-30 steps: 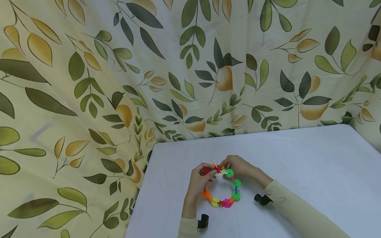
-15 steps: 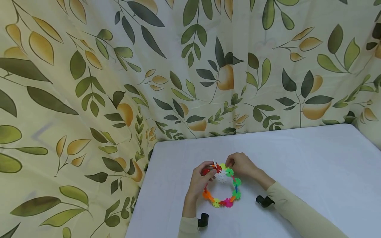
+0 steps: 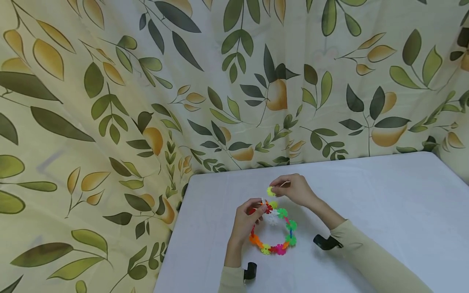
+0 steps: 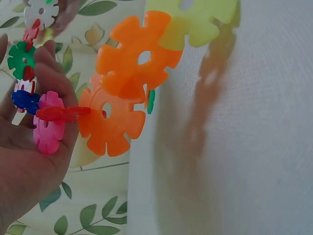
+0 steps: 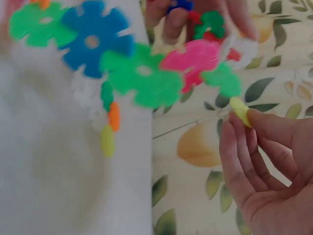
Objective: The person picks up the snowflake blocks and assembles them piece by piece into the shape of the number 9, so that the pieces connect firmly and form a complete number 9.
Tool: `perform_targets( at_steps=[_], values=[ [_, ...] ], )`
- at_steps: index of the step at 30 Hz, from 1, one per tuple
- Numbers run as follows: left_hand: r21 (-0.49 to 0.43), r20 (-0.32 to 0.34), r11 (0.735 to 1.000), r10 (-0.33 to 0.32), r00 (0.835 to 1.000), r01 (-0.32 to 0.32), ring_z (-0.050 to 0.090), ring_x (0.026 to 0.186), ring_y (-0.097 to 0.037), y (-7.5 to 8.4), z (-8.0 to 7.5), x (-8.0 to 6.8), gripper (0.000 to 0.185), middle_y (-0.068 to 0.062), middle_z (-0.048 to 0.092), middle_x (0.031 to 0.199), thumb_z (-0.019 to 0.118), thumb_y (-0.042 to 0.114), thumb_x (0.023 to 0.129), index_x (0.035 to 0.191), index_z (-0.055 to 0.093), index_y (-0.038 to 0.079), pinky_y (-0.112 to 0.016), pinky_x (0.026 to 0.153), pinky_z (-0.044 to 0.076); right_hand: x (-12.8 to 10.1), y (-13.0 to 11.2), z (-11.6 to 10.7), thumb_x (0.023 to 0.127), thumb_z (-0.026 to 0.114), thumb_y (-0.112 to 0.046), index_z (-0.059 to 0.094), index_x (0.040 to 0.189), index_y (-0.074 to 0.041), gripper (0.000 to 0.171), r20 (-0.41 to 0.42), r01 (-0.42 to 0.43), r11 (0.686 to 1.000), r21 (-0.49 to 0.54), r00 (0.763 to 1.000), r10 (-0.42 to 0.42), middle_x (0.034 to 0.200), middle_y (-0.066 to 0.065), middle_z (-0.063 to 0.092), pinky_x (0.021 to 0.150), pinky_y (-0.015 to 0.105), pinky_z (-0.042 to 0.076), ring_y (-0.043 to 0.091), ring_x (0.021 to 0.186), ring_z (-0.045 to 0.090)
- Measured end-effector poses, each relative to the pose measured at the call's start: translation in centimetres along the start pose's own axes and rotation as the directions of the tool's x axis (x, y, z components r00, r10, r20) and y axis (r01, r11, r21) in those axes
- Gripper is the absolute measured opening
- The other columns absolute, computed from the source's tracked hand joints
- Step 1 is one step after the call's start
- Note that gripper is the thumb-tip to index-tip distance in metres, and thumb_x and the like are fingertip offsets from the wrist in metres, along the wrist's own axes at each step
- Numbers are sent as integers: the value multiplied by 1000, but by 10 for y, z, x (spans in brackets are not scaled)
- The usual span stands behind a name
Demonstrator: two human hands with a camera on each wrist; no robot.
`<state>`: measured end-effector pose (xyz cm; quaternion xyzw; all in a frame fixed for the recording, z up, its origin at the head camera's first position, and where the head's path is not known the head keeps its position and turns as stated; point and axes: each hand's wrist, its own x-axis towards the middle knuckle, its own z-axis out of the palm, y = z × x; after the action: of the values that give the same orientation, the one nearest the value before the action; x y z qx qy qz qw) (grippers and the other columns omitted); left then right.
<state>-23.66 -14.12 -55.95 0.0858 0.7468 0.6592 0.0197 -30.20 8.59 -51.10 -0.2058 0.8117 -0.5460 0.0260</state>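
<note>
head view, ring: ring of multicoloured notched plastic snowflake discs [image 3: 272, 232] lies lower centre of frame on the white cloth-covered desk [image 3: 384, 195], its top end raised in the left hand [image 3: 244, 221].
head view, left fingers: curled, pinching the red disc at the ring's top; black wrist camera [image 3: 250, 272] below.
head view, right hand: right hand [image 3: 294, 189] sits just above the ring, apart from it, fingers pinching a small yellow-green notched plastic disc [image 3: 270, 191].
head view, backdrop: leaf-and-pear printed curtain [image 3: 146, 81], soft folds, fills upper frame.
left wrist view, pieces: flat glossy orange flower-shaped discs [image 4: 122, 93] slotted edge to edge; thin rigid plastic, centre holes, rounded petals; pink, blue and green ones lie against the palm.
left wrist view, risk: slot joints look shallow; a twist of the left hand could likely pop a link apart.
right wrist view, grip: yellow-green disc [image 5: 240, 110] held edge-on between thumb and fingertips [image 5: 234, 128], near the green and pink discs, not touching.
right wrist view, risk: smooth small piece, narrow pinch; it may slip and drop onto the cloth, or a misaligned notch could push the ring open.
</note>
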Motion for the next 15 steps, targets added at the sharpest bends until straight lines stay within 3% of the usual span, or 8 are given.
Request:
perform_targets(
  at_steps=[3,9,13,15],
  values=[
    [4,3,1000,3,1000,-3,62,79,-44,0,0,1,25,-3,72,104,73,30,100,121,74,17,-30,63,54,0,-12,0,94,80,-16,80,107,-7,16,-9,14,999,52,1000,-14,92,7,77,74,33,63,26,79,77],
    [12,-14,1000,5,1000,-5,63,73,-23,2,-1,0,24,0,71,107,73,32,99,118,76,19,-29,62,53,-1,-28,7,91,82,-16,80,106,-6,18,-27,47,996,78,999,-45,91,6,78,75,35,63,31,81,77],
    [-3,-24,1000,-2,1000,1,63,72,-17,4,0,-1,23,-2,73,104,75,31,98,116,77,16,-25,60,51,-1,-28,13,91,82,-14,81,103,-8,14,-36,70,996,58,997,-68,92,4,78,75,35,63,21,78,77],
    [-17,-26,1000,-5,1000,4,64,72,-17,4,1,-1,23,-2,74,102,76,30,97,115,78,15,-24,59,49,-1,-29,14,91,82,-13,81,103,-8,13,-35,84,995,49,996,-82,93,3,78,73,28,61,18,78,76]
  ],
)
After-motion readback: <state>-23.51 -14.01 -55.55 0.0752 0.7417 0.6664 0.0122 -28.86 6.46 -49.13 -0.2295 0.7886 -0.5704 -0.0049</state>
